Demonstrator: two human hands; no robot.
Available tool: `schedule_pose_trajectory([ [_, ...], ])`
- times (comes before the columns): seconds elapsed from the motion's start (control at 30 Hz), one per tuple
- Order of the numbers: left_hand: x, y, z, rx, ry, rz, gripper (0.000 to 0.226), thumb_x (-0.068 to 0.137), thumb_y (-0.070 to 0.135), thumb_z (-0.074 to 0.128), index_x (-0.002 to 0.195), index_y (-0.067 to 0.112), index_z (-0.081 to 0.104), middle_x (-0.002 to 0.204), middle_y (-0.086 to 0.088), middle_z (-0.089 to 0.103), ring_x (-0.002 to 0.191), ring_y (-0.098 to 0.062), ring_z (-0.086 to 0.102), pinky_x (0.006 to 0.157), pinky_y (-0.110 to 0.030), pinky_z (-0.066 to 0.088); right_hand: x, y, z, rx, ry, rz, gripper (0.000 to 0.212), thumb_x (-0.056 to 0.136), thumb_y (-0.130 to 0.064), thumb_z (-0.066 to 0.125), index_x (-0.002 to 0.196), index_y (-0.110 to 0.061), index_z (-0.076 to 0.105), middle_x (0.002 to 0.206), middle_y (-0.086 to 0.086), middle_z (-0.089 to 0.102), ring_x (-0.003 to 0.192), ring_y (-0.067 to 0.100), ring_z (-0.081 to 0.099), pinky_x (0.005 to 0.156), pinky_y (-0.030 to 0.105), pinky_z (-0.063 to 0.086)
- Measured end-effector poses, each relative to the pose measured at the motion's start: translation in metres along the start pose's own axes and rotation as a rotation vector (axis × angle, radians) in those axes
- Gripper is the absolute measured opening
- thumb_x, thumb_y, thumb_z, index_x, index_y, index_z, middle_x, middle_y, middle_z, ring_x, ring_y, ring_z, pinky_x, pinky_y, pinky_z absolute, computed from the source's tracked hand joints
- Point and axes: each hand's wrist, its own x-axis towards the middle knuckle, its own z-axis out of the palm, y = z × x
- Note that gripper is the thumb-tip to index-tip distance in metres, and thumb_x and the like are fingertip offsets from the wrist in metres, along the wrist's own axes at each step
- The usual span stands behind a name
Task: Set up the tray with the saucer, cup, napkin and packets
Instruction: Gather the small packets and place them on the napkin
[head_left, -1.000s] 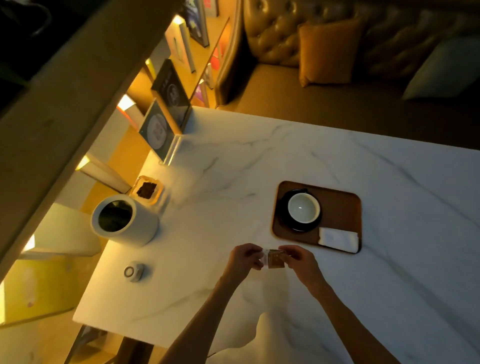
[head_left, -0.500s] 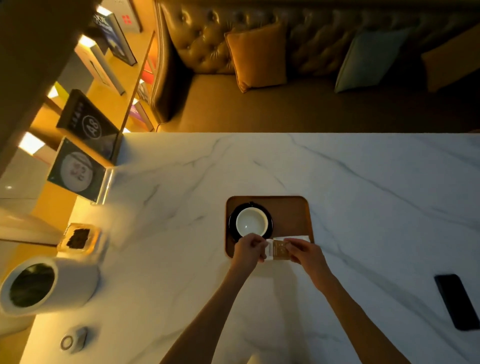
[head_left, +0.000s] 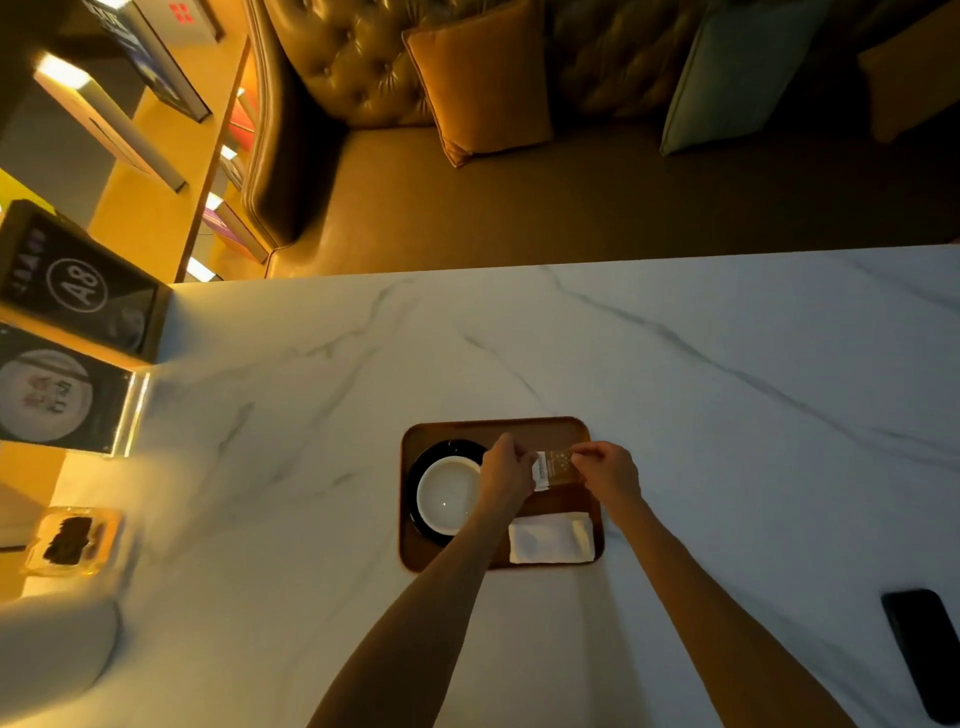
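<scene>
A brown wooden tray (head_left: 540, 430) lies on the white marble table. On its left part a white cup (head_left: 445, 493) stands on a black saucer (head_left: 439, 449). A folded white napkin (head_left: 551, 538) rests in the tray's near right corner. Both hands hold small packets (head_left: 553, 468), one white and one brown, over the tray's far right part. My left hand (head_left: 506, 475) pinches their left edge and partly hides the cup's right side. My right hand (head_left: 605, 470) pinches their right edge.
A black phone (head_left: 922, 649) lies near the table's right edge. At the left stand a white cylinder container (head_left: 52, 654), a small glass dish with dark contents (head_left: 72, 540) and upright sign cards (head_left: 78, 291). A leather sofa with cushions (head_left: 478, 78) runs behind the table.
Both hands carried the packets forward from the near table surface to above the tray's right half. The camera view swung right, bringing the phone into sight.
</scene>
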Motion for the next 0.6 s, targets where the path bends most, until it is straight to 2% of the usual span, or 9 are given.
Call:
schedule_pose_trajectory([
  [0.07, 0.01, 0.002, 0.01, 0.08, -0.017, 0.019, 0.01, 0.094, 0.017, 0.058, 0.094, 0.008, 0.055, 0.088, -0.016, 0.069, 0.076, -0.029, 0.068, 0.065, -0.037, 0.055, 0.01, 0.007, 0.0, -0.019, 0.013, -0.008, 0.019, 0.088, -0.014, 0.061, 0.105, -0.011, 0.069, 0.106, 0.013, 0.069, 0.097, 0.027, 0.066, 0.086, 0.046, 0.057],
  [0.2, 0.021, 0.003, 0.02, 0.177, 0.001, 0.027, 0.007, 0.093, 0.014, 0.058, 0.094, 0.008, 0.057, 0.089, -0.01, 0.064, 0.074, -0.018, 0.06, 0.056, -0.024, 0.043, 0.024, 0.012, 0.001, -0.054, -0.009, -0.021, 0.02, 0.089, -0.014, 0.06, 0.106, -0.008, 0.069, 0.106, 0.014, 0.07, 0.098, 0.027, 0.065, 0.088, 0.046, 0.056],
  [0.3, 0.022, -0.003, 0.019, 0.212, 0.022, 0.006, 0.006, 0.093, 0.013, 0.056, 0.089, 0.011, 0.051, 0.084, -0.004, 0.058, 0.067, -0.011, 0.052, 0.05, -0.022, 0.036, 0.017, 0.008, 0.007, -0.091, -0.011, -0.056, 0.021, 0.09, -0.013, 0.059, 0.107, -0.007, 0.068, 0.105, 0.014, 0.07, 0.096, 0.027, 0.066, 0.088, 0.044, 0.056],
  [0.47, 0.024, -0.01, 0.027, 0.299, 0.029, -0.005, 0.007, 0.092, 0.011, 0.055, 0.089, 0.011, 0.049, 0.089, -0.006, 0.06, 0.075, -0.017, 0.058, 0.057, -0.03, 0.048, 0.017, 0.02, 0.016, -0.158, 0.022, -0.099, 0.022, 0.092, -0.012, 0.057, 0.111, -0.007, 0.065, 0.111, 0.012, 0.069, 0.101, 0.025, 0.064, 0.081, 0.025, 0.048],
  [0.53, 0.022, -0.007, 0.029, 0.306, 0.04, 0.006, 0.005, 0.092, 0.009, 0.055, 0.092, 0.009, 0.05, 0.094, -0.01, 0.061, 0.081, -0.022, 0.061, 0.064, -0.036, 0.055, 0.017, 0.02, 0.015, -0.188, 0.033, -0.133, 0.024, 0.092, -0.012, 0.056, 0.114, -0.007, 0.064, 0.112, 0.013, 0.069, 0.103, 0.026, 0.064, 0.082, 0.026, 0.047],
  [0.6, 0.017, -0.007, 0.03, 0.301, 0.053, -0.009, 0.007, 0.091, 0.009, 0.056, 0.094, 0.007, 0.051, 0.097, -0.012, 0.06, 0.085, -0.026, 0.062, 0.068, -0.039, 0.055, 0.013, 0.022, 0.017, -0.223, 0.04, -0.158, 0.026, 0.093, -0.012, 0.055, 0.117, -0.007, 0.063, 0.114, 0.013, 0.068, 0.104, 0.027, 0.063, 0.086, 0.031, 0.05],
])
